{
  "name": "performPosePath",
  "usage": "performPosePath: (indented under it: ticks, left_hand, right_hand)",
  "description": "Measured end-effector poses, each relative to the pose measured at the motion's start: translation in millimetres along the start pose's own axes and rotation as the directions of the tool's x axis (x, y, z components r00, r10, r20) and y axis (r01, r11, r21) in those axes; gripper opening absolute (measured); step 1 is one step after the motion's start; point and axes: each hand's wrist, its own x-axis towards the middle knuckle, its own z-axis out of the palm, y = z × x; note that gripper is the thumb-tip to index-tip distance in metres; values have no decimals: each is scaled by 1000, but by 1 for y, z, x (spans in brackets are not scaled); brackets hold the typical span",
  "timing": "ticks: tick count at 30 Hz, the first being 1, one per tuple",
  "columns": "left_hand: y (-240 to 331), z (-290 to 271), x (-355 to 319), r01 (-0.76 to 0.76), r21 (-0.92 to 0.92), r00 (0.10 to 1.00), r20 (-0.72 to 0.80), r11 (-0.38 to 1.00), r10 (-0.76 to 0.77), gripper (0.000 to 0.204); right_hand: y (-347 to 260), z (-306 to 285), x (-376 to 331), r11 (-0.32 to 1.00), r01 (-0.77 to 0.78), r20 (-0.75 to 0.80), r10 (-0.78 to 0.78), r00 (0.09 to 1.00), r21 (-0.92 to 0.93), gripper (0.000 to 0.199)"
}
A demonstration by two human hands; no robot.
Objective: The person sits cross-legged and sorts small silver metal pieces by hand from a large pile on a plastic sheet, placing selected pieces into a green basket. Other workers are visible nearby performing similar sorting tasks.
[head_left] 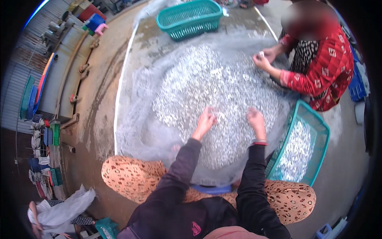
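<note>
A broad heap of small silvery fish (187, 75) lies on a fine grey net (137, 107) in front of me. My left hand (205, 122) is over the near middle of the heap, its slightly blurred fingers apart and no held thing visible. To its right, my right hand (257, 121) is also over the fish, wrist banded in red, with loosely bent, blurred fingers apart. Nothing can be made out in it. Across the heap at the right sits a person in a red patterned top (318, 67); this person's hands (266, 59) hold a small pale thing.
A green basket (324, 137) of silvery fish stands close to my right knee. Another green basket (189, 18) is at the far end of the net. A long metal tank (67, 71) runs along the left side. At lower left, a person handles whitish netting (65, 213).
</note>
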Motion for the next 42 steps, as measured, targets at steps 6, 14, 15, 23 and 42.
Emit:
performPosePath:
  ticks: [6, 14, 15, 23, 42]
  left_hand:
    - [5, -37, -6, -120, 501, 989, 140, 857, 56, 28]
    - [27, -50, -19, 276, -466, 947, 281, 841, -155, 32]
    - [30, -49, -18, 268, -581, 949, 295, 768, -108, 31]
    - [40, -44, -12, 389, -895, 920, 391, 218, -35, 22]
    - [-49, -38, -4, 196, 608, 978, -183, 770, -105, 36]
  right_hand:
    - [-51, 152, -1, 889, 76, -23, -97, 995, -452, 18]
    - [-64, 123, -20, 860, 183, 374, 10, 927, -477, 14]
    - [-62, 120, -24, 880, 185, 385, -3, 923, -437, 15]
    - [-56, 100, -34, 997, 38, 191, -49, 980, 61, 16]
    - [-42, 88, -24, 973, 95, 173, -58, 983, -213, 40]
